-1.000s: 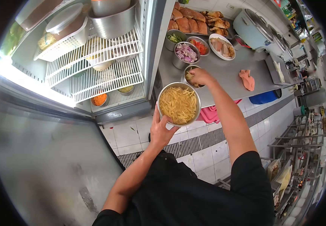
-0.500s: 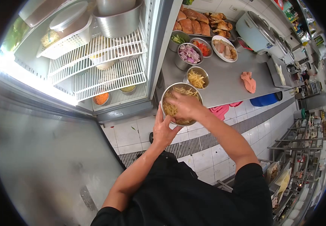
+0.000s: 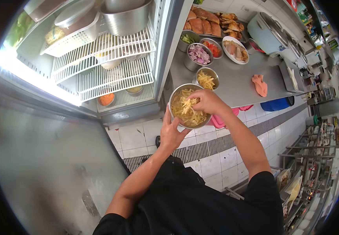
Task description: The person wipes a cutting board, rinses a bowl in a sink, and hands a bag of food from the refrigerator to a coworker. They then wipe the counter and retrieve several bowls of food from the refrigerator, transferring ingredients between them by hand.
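Note:
A round steel bowl of thin pale-yellow strips, like julienned ginger, is held at the counter's near corner. My left hand grips its lower left side, fingers along the outer wall and thumb near the rim. Inside the bowl, my right hand has its fingers pinched on a bunch of the yellow strips, lifted a little above the rest. Just beyond stands a smaller steel bowl with thicker yellow strips. Past it are a steel pot of chopped purple onion and a bowl of red pieces.
On the left, a fridge with wire shelves stands with its door open. The steel counter carries a white dish of meat, a pink cloth, a tray of meat and rice cookers.
My right hand has risen from deep in the strips toward the bowl's right side, and a pinched bunch now shows at its fingertips. My left hand keeps its hold.

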Action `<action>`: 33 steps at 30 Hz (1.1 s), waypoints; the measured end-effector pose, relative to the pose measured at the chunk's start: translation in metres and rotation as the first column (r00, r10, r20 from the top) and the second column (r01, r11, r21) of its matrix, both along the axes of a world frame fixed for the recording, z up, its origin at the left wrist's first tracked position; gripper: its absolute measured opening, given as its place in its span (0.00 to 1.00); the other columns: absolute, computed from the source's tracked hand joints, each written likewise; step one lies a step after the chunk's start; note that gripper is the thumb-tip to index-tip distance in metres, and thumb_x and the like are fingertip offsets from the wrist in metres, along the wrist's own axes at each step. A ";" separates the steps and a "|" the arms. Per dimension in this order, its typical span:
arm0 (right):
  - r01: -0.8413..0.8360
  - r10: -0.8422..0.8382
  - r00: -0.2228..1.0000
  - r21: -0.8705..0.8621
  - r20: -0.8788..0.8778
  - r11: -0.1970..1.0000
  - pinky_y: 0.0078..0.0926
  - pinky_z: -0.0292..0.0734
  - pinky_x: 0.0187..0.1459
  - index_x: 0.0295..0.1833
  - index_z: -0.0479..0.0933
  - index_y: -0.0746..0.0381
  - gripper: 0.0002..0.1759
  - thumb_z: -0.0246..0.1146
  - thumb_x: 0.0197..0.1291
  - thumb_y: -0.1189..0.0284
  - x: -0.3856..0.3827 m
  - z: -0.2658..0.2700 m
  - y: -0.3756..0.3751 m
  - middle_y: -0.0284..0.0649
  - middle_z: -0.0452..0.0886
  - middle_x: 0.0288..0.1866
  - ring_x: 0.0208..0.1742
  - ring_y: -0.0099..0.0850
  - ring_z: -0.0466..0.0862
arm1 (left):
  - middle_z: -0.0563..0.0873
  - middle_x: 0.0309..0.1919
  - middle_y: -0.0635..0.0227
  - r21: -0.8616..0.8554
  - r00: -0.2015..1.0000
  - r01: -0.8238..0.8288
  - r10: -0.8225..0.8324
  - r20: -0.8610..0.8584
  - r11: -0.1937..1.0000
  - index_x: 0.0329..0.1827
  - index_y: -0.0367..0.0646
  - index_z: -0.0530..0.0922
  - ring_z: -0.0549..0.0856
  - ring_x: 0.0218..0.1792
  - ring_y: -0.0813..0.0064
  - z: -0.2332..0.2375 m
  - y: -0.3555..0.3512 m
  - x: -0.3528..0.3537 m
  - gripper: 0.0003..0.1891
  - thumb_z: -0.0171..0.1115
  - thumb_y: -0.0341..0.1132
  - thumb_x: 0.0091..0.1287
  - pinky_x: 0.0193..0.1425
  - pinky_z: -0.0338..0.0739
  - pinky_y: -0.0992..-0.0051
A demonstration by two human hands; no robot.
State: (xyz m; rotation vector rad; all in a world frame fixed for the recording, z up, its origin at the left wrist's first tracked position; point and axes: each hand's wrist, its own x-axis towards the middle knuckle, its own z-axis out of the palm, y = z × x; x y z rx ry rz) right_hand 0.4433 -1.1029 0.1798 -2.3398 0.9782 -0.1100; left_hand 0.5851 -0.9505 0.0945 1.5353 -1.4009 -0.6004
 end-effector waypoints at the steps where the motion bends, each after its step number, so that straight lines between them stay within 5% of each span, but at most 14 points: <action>1: 0.055 -0.063 0.997 0.153 0.043 0.987 0.28 0.78 0.50 0.51 0.83 0.62 0.21 0.68 0.47 0.75 -0.003 0.001 -0.002 0.40 0.86 0.44 0.44 0.32 0.84 | 0.57 0.75 0.41 0.006 1.000 -0.001 0.001 -0.004 1.000 0.33 0.43 0.76 0.67 0.71 0.44 0.000 0.000 0.000 0.19 0.80 0.36 0.47 0.63 0.76 0.58; 2: 0.103 -0.132 0.988 0.305 0.076 0.947 0.25 0.77 0.50 0.52 0.83 0.63 0.21 0.70 0.48 0.76 -0.006 0.002 -0.004 0.38 0.86 0.43 0.43 0.27 0.83 | 0.57 0.75 0.41 0.004 1.000 0.002 -0.002 -0.004 1.000 0.33 0.43 0.76 0.67 0.71 0.44 -0.001 0.000 0.000 0.19 0.80 0.36 0.47 0.63 0.76 0.58; 6: 0.112 -0.178 0.976 0.407 0.129 0.907 0.23 0.78 0.47 0.53 0.82 0.63 0.21 0.72 0.50 0.77 -0.023 0.021 -0.020 0.34 0.85 0.41 0.42 0.21 0.82 | 0.57 0.75 0.41 -0.037 1.000 -0.002 0.003 0.031 0.999 0.32 0.44 0.76 0.66 0.72 0.44 -0.001 -0.001 -0.001 0.19 0.80 0.36 0.47 0.61 0.77 0.57; 8: 0.172 -0.350 0.919 0.612 0.183 0.772 0.25 0.80 0.43 0.56 0.80 0.65 0.24 0.73 0.52 0.73 -0.037 0.036 -0.036 0.37 0.86 0.43 0.41 0.22 0.84 | 0.57 0.75 0.41 -0.040 0.999 -0.005 0.007 0.050 0.999 0.32 0.44 0.76 0.66 0.72 0.44 -0.001 -0.001 -0.002 0.19 0.81 0.36 0.47 0.61 0.77 0.57; 12: 0.322 -0.536 0.822 0.620 0.192 0.716 0.25 0.82 0.39 0.55 0.79 0.64 0.24 0.74 0.52 0.73 -0.061 0.036 -0.086 0.36 0.86 0.42 0.37 0.22 0.84 | 0.57 0.75 0.41 -0.010 0.999 -0.014 0.014 0.039 1.000 0.32 0.45 0.76 0.67 0.71 0.44 -0.001 -0.001 -0.002 0.19 0.81 0.37 0.46 0.61 0.77 0.57; 17: 0.398 -0.531 0.836 0.512 0.138 0.761 0.27 0.83 0.39 0.55 0.80 0.62 0.24 0.74 0.51 0.70 -0.070 -0.019 -0.130 0.37 0.86 0.37 0.35 0.24 0.85 | 0.57 0.75 0.40 -0.003 1.000 -0.012 0.012 0.013 1.000 0.32 0.45 0.77 0.67 0.71 0.43 0.000 0.000 -0.004 0.18 0.81 0.37 0.47 0.60 0.77 0.57; 19: 0.365 -0.367 0.924 -0.040 -0.109 0.930 0.33 0.83 0.41 0.51 0.82 0.60 0.20 0.72 0.51 0.68 -0.057 -0.035 -0.122 0.43 0.86 0.38 0.37 0.33 0.87 | 0.57 0.74 0.39 0.029 1.000 -0.024 0.024 0.004 0.999 0.33 0.44 0.78 0.67 0.71 0.42 0.001 0.001 -0.004 0.18 0.81 0.36 0.46 0.63 0.75 0.57; 21: 0.226 -0.282 0.955 -0.393 -0.090 0.891 0.38 0.83 0.45 0.46 0.83 0.57 0.14 0.68 0.53 0.67 -0.045 -0.052 -0.104 0.48 0.85 0.45 0.42 0.41 0.87 | 0.58 0.74 0.39 0.008 1.000 -0.023 0.023 -0.015 1.000 0.33 0.44 0.78 0.66 0.71 0.42 -0.004 0.002 -0.006 0.19 0.82 0.35 0.45 0.65 0.73 0.57; 24: 0.313 -0.394 0.914 -0.452 -0.097 0.835 0.42 0.81 0.49 0.46 0.83 0.54 0.12 0.64 0.55 0.69 -0.036 -0.084 -0.105 0.47 0.83 0.50 0.48 0.45 0.85 | 0.59 0.74 0.39 -0.013 0.995 -0.005 0.003 -0.100 1.000 0.34 0.43 0.79 0.65 0.72 0.41 -0.010 0.001 -0.007 0.19 0.82 0.31 0.43 0.70 0.68 0.58; 30: 0.330 -0.382 0.921 -0.360 -0.081 0.872 0.43 0.79 0.55 0.56 0.81 0.55 0.22 0.63 0.53 0.73 -0.035 -0.024 -0.093 0.46 0.81 0.56 0.55 0.45 0.82 | 0.59 0.74 0.40 -0.037 0.998 -0.018 0.016 -0.057 0.999 0.34 0.43 0.76 0.66 0.72 0.42 -0.008 0.001 -0.011 0.20 0.82 0.30 0.43 0.68 0.69 0.56; 32: 0.348 -0.387 0.921 -0.352 -0.047 0.869 0.43 0.79 0.55 0.56 0.81 0.56 0.22 0.61 0.53 0.74 -0.040 -0.019 -0.091 0.46 0.81 0.55 0.55 0.45 0.82 | 0.59 0.74 0.42 -0.045 0.999 -0.023 0.022 -0.024 0.999 0.35 0.44 0.74 0.67 0.72 0.47 -0.010 0.001 -0.012 0.20 0.80 0.29 0.44 0.51 0.79 0.64; 33: 0.322 -0.367 0.928 -0.368 -0.058 0.872 0.42 0.79 0.55 0.54 0.82 0.56 0.20 0.61 0.53 0.75 -0.041 -0.018 -0.089 0.46 0.81 0.55 0.54 0.45 0.82 | 0.59 0.74 0.42 -0.047 1.000 -0.021 0.020 -0.023 0.999 0.35 0.44 0.74 0.67 0.72 0.47 -0.010 0.001 -0.012 0.20 0.80 0.29 0.44 0.51 0.79 0.64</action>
